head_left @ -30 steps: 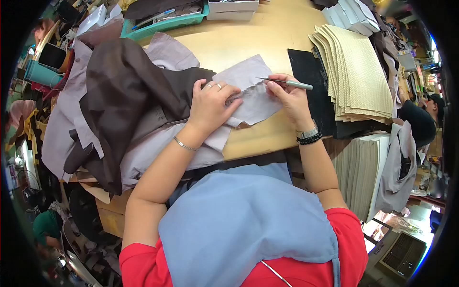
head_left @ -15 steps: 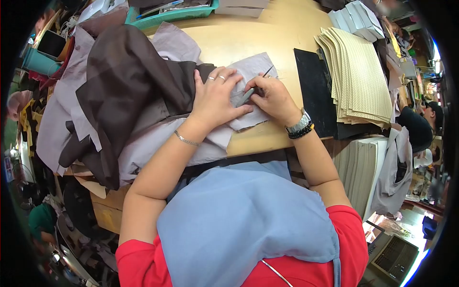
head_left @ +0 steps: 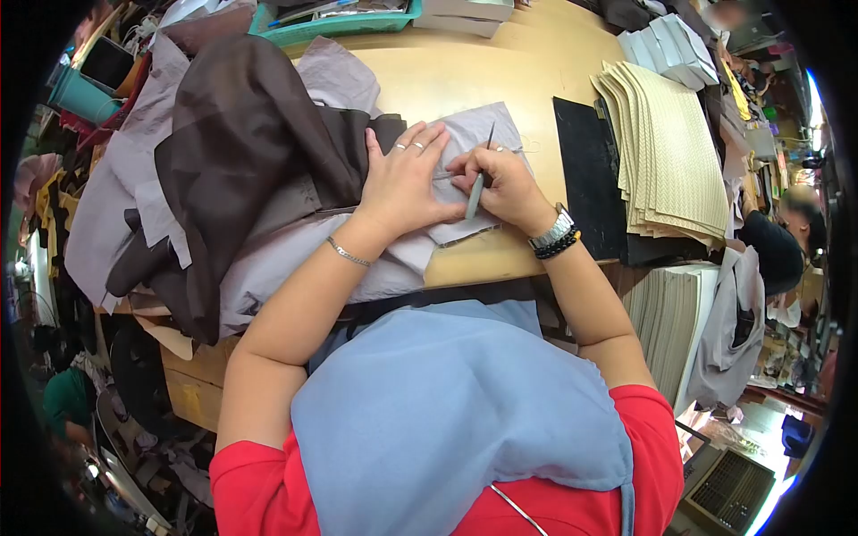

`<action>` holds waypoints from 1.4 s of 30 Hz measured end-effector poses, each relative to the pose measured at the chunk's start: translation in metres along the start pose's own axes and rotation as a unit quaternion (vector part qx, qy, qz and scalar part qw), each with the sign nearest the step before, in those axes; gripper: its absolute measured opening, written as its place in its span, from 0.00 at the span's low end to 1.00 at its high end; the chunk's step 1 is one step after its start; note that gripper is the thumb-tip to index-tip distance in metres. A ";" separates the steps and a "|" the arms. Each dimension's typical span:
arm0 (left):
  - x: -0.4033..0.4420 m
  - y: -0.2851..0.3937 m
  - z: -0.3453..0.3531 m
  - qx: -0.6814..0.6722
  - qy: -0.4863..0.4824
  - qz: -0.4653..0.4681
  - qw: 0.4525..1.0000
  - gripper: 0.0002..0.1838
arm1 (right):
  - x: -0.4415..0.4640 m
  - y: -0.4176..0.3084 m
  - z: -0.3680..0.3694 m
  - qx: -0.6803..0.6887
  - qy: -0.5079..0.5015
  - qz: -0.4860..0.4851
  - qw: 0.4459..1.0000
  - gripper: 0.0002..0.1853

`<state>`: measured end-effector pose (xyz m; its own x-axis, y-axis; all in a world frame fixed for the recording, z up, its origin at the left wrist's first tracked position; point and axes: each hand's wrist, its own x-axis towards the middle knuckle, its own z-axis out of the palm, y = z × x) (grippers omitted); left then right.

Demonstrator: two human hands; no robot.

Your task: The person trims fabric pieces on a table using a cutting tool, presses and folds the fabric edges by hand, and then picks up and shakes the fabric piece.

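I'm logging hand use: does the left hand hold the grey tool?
No, the grey tool is held in the right hand.

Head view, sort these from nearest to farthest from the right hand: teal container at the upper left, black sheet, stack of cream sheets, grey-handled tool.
From the right hand:
1. grey-handled tool, held in its fingers
2. black sheet, just to its right
3. stack of cream sheets, farther right
4. teal container, far upper left
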<state>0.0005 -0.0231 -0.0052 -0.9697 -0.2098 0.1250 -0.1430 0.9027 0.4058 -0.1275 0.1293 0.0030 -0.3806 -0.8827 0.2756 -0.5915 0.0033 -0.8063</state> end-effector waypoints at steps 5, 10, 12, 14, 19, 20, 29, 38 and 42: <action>0.001 0.002 -0.003 -0.006 0.007 -0.009 1.000 0.55 | -0.003 -0.014 -0.011 0.035 -0.092 0.068 0.993 0.11; -0.001 0.002 -0.002 0.019 0.026 0.010 0.999 0.56 | -0.013 -0.001 -0.008 0.001 -0.050 0.030 0.998 0.12; -0.001 -0.001 0.000 0.033 0.050 0.063 0.996 0.54 | -0.011 -0.001 -0.004 0.024 -0.019 0.033 0.999 0.11; 0.000 -0.008 0.003 0.045 0.081 0.159 0.983 0.52 | -0.010 0.003 -0.005 -0.007 -0.019 0.015 1.000 0.14; 0.002 -0.005 -0.008 0.056 -0.021 0.102 0.993 0.50 | -0.009 -0.008 -0.014 -0.057 -0.084 -0.005 0.995 0.16; 0.003 -0.005 -0.009 0.064 -0.019 0.099 0.993 0.51 | -0.016 -0.007 -0.015 -0.073 -0.098 -0.009 0.992 0.16; -0.001 -0.008 -0.005 -0.013 0.048 0.111 0.993 0.42 | -0.064 -0.018 -0.040 0.153 0.076 0.156 0.973 0.11; -0.011 -0.007 -0.015 -0.017 -0.001 0.076 0.997 0.37 | -0.051 -0.024 -0.018 0.178 0.184 0.180 0.950 0.13; -0.016 -0.010 -0.017 -0.066 0.002 0.069 0.995 0.35 | -0.043 -0.020 -0.002 0.252 0.154 0.192 0.936 0.12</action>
<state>0.0205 -0.0350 0.0046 -0.9776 -0.0896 0.1904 0.0182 0.8653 0.5009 -0.1003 0.1678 0.0083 -0.7291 -0.6843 -0.0093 0.0117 0.0012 -0.9999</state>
